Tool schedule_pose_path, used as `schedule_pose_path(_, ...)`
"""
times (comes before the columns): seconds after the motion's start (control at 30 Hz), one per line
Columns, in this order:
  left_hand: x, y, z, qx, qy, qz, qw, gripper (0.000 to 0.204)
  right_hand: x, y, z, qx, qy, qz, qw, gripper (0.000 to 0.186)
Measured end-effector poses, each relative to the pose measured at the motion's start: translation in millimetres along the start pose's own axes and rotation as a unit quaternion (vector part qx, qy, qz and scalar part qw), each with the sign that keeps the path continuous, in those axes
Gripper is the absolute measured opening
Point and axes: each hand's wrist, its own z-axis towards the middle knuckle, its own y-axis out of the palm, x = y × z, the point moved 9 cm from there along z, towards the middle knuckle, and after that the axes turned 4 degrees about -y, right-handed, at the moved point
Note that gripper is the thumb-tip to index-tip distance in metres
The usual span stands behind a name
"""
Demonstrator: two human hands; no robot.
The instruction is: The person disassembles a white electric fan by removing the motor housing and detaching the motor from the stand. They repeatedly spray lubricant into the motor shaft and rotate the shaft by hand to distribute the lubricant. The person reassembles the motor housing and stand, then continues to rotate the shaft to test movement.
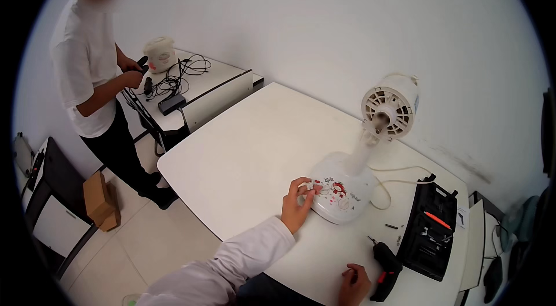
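A white desk fan without a front grille or blades stands on the table. My left hand (296, 206) is at the left side of its white base (341, 213), which has red and grey printed pictures. Thumb and fingers are closed on a small pale knob (317, 188) there. Above the neck (362, 156) sits the round slotted motor housing (389, 110). On the table near its front edge, my right hand (354, 286) rests with curled fingers; whatever may be inside is hidden. Just right of it lies a black and red power screwdriver (386, 270), its bit pointing to the fan.
A black tool case (430, 231) lies open at the right, holding an orange tool (437, 220). Between it and the base are a small bit (391, 226) and the fan's cord (379, 199). A co-worker (92, 68) stands far left beside a desk with black cables (171, 83).
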Motion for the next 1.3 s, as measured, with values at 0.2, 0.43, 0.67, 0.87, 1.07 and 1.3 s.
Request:
schedule_pose_path(0.2, 5, 0, 2, -0.008, -0.032, -0.039, 0.999, 0.034, -4, 1, 3, 0.007, -0.006, 0.007, 1.0, 0.015)
schedule_pose_path(0.43, 7, -2, 2, 0.005, 0.011, 0.008, 1.0, 0.04, -3, -2, 0, 0.012, -0.012, 0.001, 1.0, 0.014)
schedule_pose_path(0.67, 7, 2, 0, -0.011, -0.006, -0.013, 1.0, 0.032, -5, -2, 0, 0.003, -0.004, -0.001, 1.0, 0.014)
schedule_pose_path(0.87, 11, 4, 1, -0.016, 0.004, 0.002, 1.0, 0.03, -5, -4, 2, 0.004, -0.003, -0.001, 1.0, 0.015)
schedule_pose_path(1.07, 1, -6, 2, 0.026, -0.009, 0.015, 1.0, 0.03, -3, 3, 5, -0.003, -0.006, 0.006, 1.0, 0.017)
schedule_pose_path(1.3, 4, 9, 2, -0.002, -0.013, 0.039, 0.999, 0.03, -8, 7, 5, -0.015, -0.013, -0.01, 1.0, 0.022)
